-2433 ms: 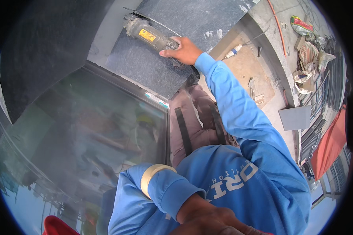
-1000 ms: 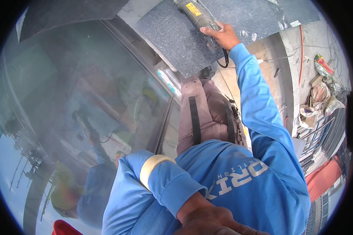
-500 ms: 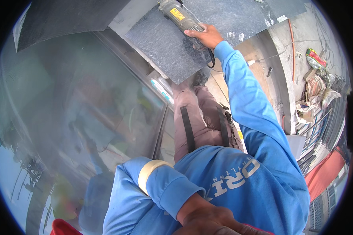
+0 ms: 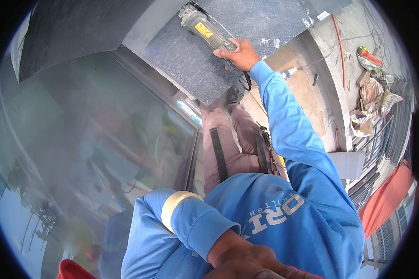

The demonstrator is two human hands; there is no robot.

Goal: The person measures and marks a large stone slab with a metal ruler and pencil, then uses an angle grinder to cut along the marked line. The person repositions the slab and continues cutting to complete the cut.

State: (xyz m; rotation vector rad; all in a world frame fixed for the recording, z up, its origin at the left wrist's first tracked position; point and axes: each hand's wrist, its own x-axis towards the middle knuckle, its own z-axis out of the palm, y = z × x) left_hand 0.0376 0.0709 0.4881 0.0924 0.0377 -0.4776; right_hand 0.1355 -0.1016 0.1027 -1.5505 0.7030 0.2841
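Two hands are in view, of which one is plainly loaded. The right hand (image 4: 242,55) grasps the grinder (image 4: 204,31) by its rear end, thumb along one side and fingers over the other, arm stretched well out from the body. The grinder is above the dark slab (image 4: 177,63), head pointing up and to the left; whether it touches the surface cannot be told. Its cord (image 4: 248,83) leaves the tail and drops past the slab's edge, near the person's legs. The left hand (image 4: 246,261) is bent in close below the camera and cut by the lower edge; whether it is clenched, released or grasping something cannot be determined. Beside the slab, lower left, stands the glass (image 4: 107,121), with a white pack (image 4: 189,109) near its frame. On handling: a one-handed hold at this reach appears to give little control over twist or kickback, so a second hand on the tool and a closer stance would be sounder. The cord should be kept behind the tool and off the legs, the head turned from the glass, and pressure kept light and even. Disc condition and guard could not be verified.
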